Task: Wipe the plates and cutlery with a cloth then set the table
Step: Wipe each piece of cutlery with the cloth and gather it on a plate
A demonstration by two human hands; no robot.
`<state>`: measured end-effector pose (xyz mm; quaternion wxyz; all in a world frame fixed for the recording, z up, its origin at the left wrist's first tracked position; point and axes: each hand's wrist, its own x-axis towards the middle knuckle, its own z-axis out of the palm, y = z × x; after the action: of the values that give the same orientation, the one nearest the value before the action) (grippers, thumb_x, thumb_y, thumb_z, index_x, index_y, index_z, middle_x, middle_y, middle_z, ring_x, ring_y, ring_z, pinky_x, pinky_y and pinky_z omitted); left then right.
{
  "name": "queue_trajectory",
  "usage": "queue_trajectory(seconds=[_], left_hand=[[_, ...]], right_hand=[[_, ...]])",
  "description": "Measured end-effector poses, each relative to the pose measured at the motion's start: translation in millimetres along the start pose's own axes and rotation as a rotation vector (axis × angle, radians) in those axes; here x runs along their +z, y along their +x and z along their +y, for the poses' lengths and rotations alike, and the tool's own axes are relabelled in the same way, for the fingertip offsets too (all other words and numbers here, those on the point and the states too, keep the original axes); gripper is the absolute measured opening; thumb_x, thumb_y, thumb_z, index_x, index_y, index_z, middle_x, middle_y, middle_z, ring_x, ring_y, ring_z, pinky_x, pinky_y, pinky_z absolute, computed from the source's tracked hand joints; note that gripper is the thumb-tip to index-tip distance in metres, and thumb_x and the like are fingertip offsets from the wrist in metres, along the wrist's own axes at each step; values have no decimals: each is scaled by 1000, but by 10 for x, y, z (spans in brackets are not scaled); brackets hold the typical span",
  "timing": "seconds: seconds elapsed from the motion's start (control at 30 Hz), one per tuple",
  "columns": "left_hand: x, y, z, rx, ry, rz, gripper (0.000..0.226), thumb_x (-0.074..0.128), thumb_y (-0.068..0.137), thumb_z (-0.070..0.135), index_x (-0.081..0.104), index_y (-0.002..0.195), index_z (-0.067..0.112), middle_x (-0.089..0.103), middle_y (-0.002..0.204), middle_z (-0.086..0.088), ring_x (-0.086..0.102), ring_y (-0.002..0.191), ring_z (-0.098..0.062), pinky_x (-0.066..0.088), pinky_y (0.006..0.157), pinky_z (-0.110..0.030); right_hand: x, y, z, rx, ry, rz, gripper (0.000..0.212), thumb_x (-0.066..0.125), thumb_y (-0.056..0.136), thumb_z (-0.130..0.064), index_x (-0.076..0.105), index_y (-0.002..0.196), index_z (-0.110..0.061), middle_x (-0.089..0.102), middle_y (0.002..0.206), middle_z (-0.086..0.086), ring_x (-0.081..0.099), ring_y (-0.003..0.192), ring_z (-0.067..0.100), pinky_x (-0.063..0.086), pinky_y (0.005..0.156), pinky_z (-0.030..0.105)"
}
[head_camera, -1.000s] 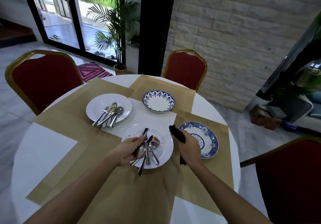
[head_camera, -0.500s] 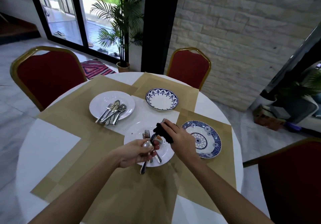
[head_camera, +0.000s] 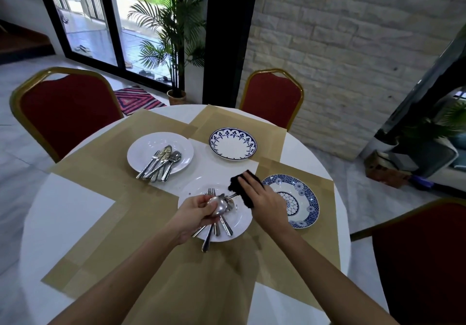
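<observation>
One spoon [head_camera: 219, 206] now lifted above near white plate [head_camera: 237, 221], left hand [head_camera: 199, 213] pinching its bowl. Right hand [head_camera: 264, 198], aside a second ago, grips black cloth [head_camera: 239, 186] round spoon handle. Cutlery wiping begun. Far cutlery pile [head_camera: 161, 159] unmoved.

home dining room, round table [head_camera: 63, 213], red chairs [head_camera: 68, 112]

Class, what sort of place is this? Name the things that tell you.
Probably a dining area in a home or small venue: a round table laid with placemats and plates, red padded chairs around it, and a glass door beside a potted palm.
</observation>
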<state>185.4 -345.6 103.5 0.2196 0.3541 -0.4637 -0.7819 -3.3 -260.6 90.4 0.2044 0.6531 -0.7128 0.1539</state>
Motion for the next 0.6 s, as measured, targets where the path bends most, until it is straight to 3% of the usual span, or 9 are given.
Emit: queue_trajectory(seconds=[0.07, 0.23, 0.37, 0.47, 0.53, 0.6], left_hand=[[39, 14, -19, -4, -61, 20, 9, 53, 94, 1, 61, 96, 2, 69, 85, -8, 69, 67, -9, 58, 63, -21], [173, 32, -72, -44, -227, 61, 11, 49, 96, 1, 60, 96, -1, 67, 83, -8, 68, 70, -14, 58, 63, -21], [100, 18, -97, -65, -224, 69, 11, 49, 96, 1, 59, 100, -1, 64, 99, -13, 63, 83, -20, 57, 60, -21], [37, 26, -110, -68, -212, 72, 13, 48, 96, 2, 59, 104, -1, 64, 97, -12, 63, 81, -18, 56, 59, -20], [38, 25, -107, -68, -213, 72, 16, 48, 97, 2, 57, 109, -3, 65, 93, -11, 64, 78, -17, 57, 59, -20], [69, 13, -112, -69, -220, 69, 15, 47, 97, 1, 58, 107, -2, 66, 89, -10, 65, 75, -15, 56, 59, -20]], right_hand=[[0, -12, 11, 63, -28, 23, 70, 75, 68, -5, 57, 133, -23, 54, 139, -6, 59, 68, 20, 35, 41, 23], [-62, -74, -223, -46, -64, 31, 60, 42, 76, -7, 58, 133, -18, 53, 140, -4, 54, 61, 18, 33, 40, 21], [34, -93, 1, 85, -22, 0, 71, 70, 71, -8, 51, 139, -23, 47, 145, -9, 55, 66, 18, 36, 39, 22], [66, -92, 108, 259, 14, -18, 76, 83, 68, -20, 52, 137, -25, 49, 143, -10, 59, 68, 17, 41, 37, 23], [34, -110, 24, 219, 21, -17, 79, 82, 65, -13, 51, 137, -23, 50, 143, -8, 60, 70, 19, 41, 38, 23], [-22, -153, -106, 63, 42, -37, 81, 79, 63, -7, 51, 138, -20, 49, 144, -7, 61, 73, 20, 41, 39, 24]])
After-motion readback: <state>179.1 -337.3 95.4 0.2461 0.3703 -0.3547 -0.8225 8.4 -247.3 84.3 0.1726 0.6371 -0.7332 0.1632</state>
